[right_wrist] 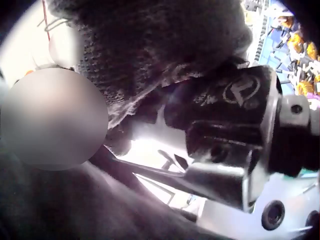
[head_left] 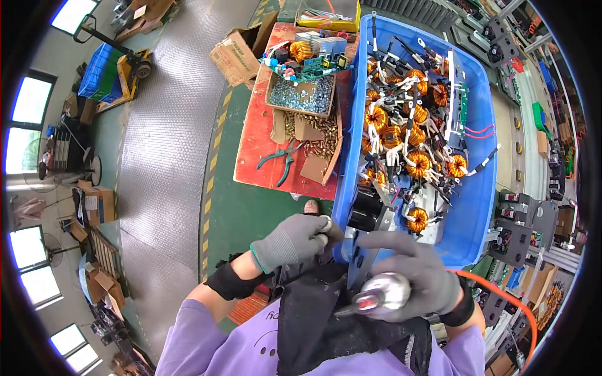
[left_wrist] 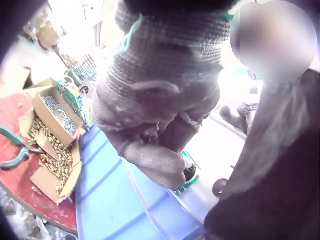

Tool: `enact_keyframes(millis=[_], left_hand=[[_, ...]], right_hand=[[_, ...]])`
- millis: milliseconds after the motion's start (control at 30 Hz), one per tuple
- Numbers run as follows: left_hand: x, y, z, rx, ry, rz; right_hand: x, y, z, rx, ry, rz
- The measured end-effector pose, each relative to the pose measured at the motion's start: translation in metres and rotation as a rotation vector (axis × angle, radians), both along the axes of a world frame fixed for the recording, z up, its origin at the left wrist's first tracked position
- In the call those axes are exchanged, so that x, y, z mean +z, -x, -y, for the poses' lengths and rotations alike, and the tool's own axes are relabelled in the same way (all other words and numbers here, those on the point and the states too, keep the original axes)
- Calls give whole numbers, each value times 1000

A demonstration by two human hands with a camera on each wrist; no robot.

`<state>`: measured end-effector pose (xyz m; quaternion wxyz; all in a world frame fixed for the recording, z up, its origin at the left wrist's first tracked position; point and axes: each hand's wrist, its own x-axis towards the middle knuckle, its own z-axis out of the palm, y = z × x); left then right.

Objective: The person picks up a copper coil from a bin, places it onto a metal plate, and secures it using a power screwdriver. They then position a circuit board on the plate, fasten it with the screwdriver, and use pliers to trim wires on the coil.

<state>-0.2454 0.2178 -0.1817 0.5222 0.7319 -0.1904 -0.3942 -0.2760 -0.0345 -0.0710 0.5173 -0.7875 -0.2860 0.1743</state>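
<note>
Shiny black-and-silver tool fills the curled right grip; left grip curls, contents unclear.

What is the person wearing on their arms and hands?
The left hand wears a grey knitted glove with a thin green cuff edge; the right hand has a similar grey glove. Broad black wristbands circle both wrists. Lavender sleeves end short of them, leaving part of the forearms bare.
</note>
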Motion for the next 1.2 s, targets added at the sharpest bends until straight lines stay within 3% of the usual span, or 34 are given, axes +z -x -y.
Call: enact_keyframes(millis=[67, 133, 200, 267, 300, 333, 367, 400, 433, 467, 500, 533, 600, 700, 733, 833, 967, 1133, 1200], left_hand=[[-5, -8, -9, -29, -120, 14], [4, -19, -14, 3, -71, 11], [-2, -31, -19, 115, -56, -204], [-9, -53, -27, 101, -108, -140], [-20, -66, -30, 177, -168, -106], [-34, -78, -34, 251, -228, -73], [-52, -91, -36, 248, -229, -75], [-74, -105, -36, 371, -259, 35], [-84, -120, -33, 492, -288, 146], [-93, -133, -32, 486, -288, 139], [-98, -147, -28, 437, -437, 279], [-103, -160, -23, 380, -581, 420], [-125, -182, -6, 315, -708, 387], [-163, -186, 19, 559, -950, 660], [-168, -181, 24, 546, -949, 659], [-189, -169, 38, 858, -911, 698], [-195, -167, 39, 807, -948, 648], [-195, -171, 46, 949, -968, 647], [-194, -169, 49, 904, -948, 648]], right_hand=[[0, 3, 19, -94, -133, -90], [0, 23, 44, -347, -228, -514], [3, 20, 55, -566, -223, -671], [-16, 17, 86, -671, 7, -649], [-43, 21, 97, -737, 138, -447], [-39, 17, 106, -824, 212, -583], [-66, 28, 138, -821, 241, -428], [-91, 42, 163, -817, 269, -274], [-81, 43, 161, -930, 211, -459], [-63, 43, 159, -1037, 150, -647], [-48, 43, 158, -1090, 115, -790], [-46, 51, 160, -1099, 118, -797], [-44, 77, 165, -1082, 2, -755], [-40, 94, 148, -1115, 76, -711], [-39, 98, 139, -1171, 88, -696], [-34, 100, 117, -1230, -4, -715], [-26, 96, 92, -1215, -27, -690], [-19, 93, 86, -1211, -65, -671], [-11, 85, 83, -1185, -52, -713]])
